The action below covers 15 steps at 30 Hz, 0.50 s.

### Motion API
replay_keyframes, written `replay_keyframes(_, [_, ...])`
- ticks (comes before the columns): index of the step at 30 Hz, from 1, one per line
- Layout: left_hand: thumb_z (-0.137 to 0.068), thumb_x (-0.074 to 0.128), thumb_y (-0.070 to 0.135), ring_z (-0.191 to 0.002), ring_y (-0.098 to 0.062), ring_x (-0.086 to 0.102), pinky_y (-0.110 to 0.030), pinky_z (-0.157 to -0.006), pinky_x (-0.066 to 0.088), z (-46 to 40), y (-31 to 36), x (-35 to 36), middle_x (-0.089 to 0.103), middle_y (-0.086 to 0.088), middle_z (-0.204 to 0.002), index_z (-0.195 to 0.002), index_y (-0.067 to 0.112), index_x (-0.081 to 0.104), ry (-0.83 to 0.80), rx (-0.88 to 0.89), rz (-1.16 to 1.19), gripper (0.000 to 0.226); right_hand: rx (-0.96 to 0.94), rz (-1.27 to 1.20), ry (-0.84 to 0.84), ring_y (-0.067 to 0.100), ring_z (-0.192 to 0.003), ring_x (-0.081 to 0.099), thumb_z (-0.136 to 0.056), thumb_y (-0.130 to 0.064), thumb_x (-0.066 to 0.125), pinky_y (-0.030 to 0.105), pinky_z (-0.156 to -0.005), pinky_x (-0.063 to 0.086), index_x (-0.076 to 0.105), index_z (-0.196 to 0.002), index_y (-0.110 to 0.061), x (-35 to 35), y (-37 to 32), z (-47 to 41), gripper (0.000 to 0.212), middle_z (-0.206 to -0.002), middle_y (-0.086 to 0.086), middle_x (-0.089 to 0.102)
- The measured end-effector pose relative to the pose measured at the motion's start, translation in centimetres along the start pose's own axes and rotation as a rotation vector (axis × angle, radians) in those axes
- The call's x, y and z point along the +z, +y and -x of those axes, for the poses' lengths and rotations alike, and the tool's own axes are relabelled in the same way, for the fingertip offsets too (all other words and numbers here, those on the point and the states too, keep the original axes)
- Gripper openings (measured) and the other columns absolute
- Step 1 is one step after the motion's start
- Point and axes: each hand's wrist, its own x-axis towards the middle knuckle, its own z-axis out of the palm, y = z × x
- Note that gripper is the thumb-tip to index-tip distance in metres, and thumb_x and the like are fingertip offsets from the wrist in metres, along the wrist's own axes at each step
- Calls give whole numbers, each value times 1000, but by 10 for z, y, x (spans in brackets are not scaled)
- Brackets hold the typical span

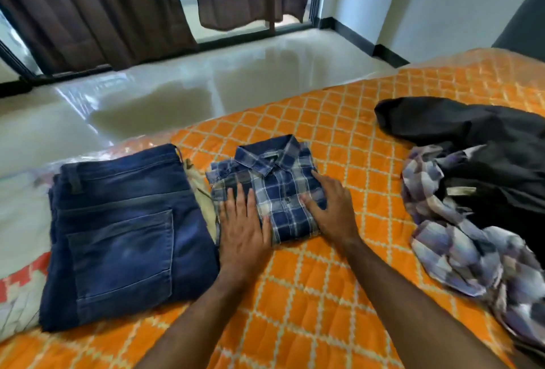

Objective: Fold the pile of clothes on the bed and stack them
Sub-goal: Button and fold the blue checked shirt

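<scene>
Both hands — left hand, right hand — lie spread flat on the folded blue plaid shirt; press creases evenly, then lift it onto the folded blue denim jeans.

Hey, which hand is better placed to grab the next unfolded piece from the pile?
Probably the right hand. It rests on the folded plaid shirt's right side, nearer the unfolded pile. The left hand lies beside the folded jeans.

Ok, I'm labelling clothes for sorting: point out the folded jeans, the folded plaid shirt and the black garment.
folded jeans (124, 233), head view, on the back pocket.
folded plaid shirt (283, 189), head view, on the front below the collar.
black garment (472, 130), head view, on its upper spread.
</scene>
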Motion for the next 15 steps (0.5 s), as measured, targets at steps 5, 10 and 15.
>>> replay_keyframes(5, [-103, 15, 46, -156, -26, -14, -52, -127, 6, -1, 0, 9, -8, -13, -169, -162, 9, 6, 0, -3, -54, 70, -81, -31, 42, 18, -121, 52, -94, -58, 56, 34, -99, 43, 52, -145, -31, 6, 1, -13, 58, -133, -7, 56])
replay_keyframes(10, [-103, 18, 45, -157, -27, -6, -52, -126, 9, -3, 0, 9, -2, -14, -170, -162, 9, 12, 18, -10, -60, 69, -52, -50, 39, 14, -127, 48, -95, -61, 55, 31, -103, 41, 47, -149, -32, 5, -1, -14, 62, -139, -9, 54])
replay_keyframes(15, [-103, 11, 46, -157, -29, -3, -51, -126, 6, -3, 0, 12, 0, -16, -169, -161, 8, 11, 18, -8, -90, 69, 47, -88, -76, 16, -149, 27, -95, -67, 51, 38, -119, 31, 20, -162, -28, -8, -3, 14, 83, -165, -3, 30])
